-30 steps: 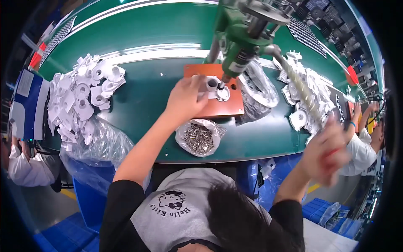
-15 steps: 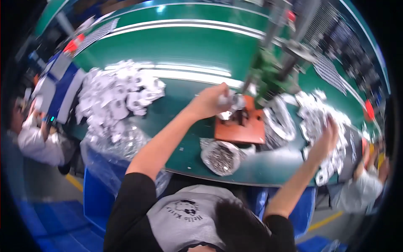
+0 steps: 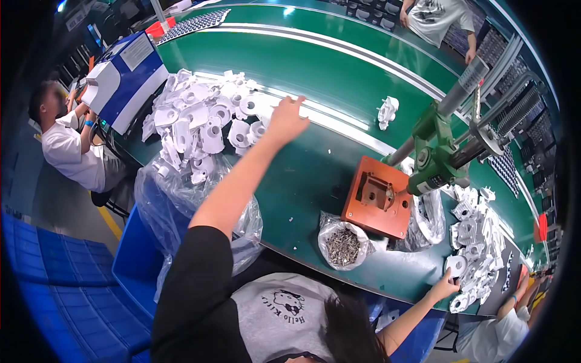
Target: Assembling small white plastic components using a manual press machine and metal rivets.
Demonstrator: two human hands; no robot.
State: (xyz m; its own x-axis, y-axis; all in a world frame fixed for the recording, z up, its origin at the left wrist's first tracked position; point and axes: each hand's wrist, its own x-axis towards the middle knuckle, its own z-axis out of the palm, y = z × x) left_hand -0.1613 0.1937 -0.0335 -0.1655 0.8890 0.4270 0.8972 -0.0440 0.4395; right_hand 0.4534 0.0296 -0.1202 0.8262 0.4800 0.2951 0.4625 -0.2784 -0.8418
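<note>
Stretching across the green desk point(image 3: 315, 175), I have swung my left arm away from the orange fixture plate point(image 3: 378, 196) at about two o'clock and out toward ten o'clock. A second ago my left hand point(image 3: 286, 118) was pressing a white part there under the green press point(image 3: 439, 154); now it hangs with fingers spread and empty, just over the edge of the heap of white plastic parts point(image 3: 203, 124). The plate's nest looks bare, so I judge it wants a fresh piece. My right hand point(image 3: 445, 285), at four o'clock, has dropped onto the smaller white pile point(image 3: 475, 242), fingers touching one piece; I cannot tell whether they grip. The bag of screws point(image 3: 343, 245) sits beside the plate.
</note>
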